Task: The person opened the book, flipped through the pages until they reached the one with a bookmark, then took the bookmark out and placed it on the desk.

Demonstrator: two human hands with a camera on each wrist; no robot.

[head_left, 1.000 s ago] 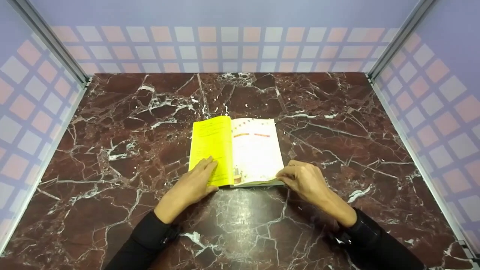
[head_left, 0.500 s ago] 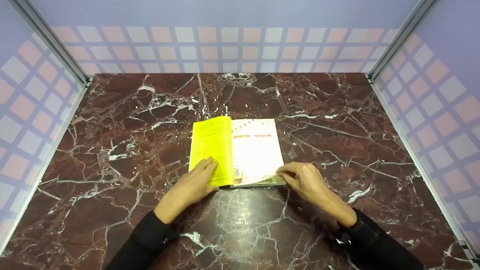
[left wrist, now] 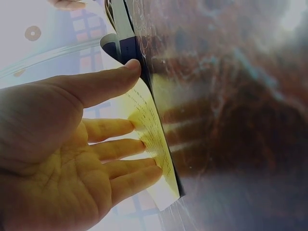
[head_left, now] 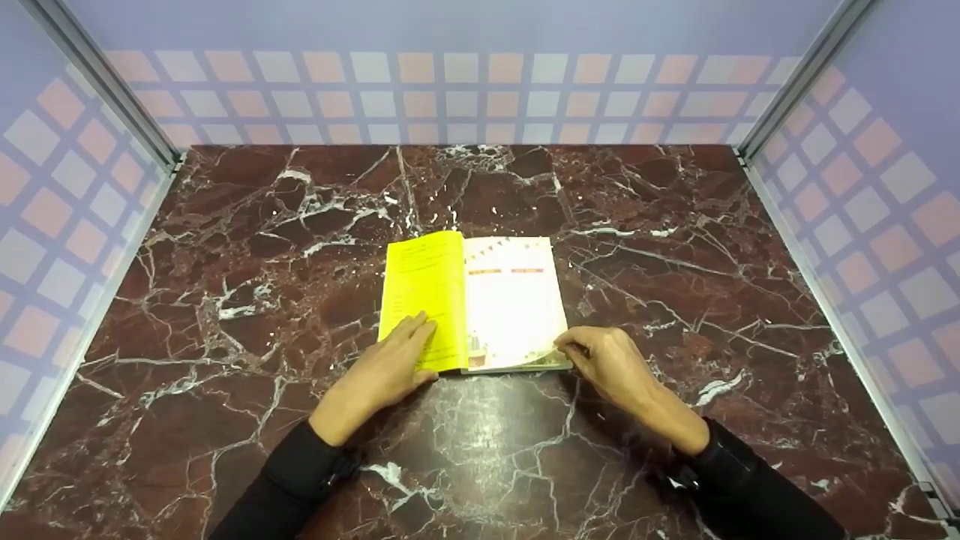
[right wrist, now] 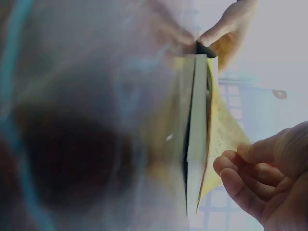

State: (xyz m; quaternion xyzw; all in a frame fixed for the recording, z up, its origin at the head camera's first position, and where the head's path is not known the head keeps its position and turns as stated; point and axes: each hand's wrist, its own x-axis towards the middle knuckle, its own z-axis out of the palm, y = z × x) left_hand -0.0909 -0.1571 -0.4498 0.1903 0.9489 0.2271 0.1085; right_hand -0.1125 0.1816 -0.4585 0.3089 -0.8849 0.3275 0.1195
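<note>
An open book (head_left: 514,307) lies on the marble-patterned table, a bright yellow page (head_left: 424,274) on its left and a white page with small printed flags on its right. My left hand (head_left: 386,364) rests on the lower part of the yellow page. In the left wrist view its fingers (left wrist: 125,149) are nearly straight against the page, with the thumb at the book's near edge. My right hand (head_left: 611,364) pinches the lower right corner of the right-hand page between thumb and index finger. That corner (right wrist: 231,132) stands lifted off the pages below in the right wrist view.
The dark red table (head_left: 262,285) with white veins surrounds the book. Lilac panels with pink and white squares (head_left: 457,97) stand at the back and both sides, joined by grey metal posts (head_left: 105,86).
The right page's lower corner has risen slightly, and more of a greenish page shows beneath it. My right hand has shifted very little; my left hand stays in place.
</note>
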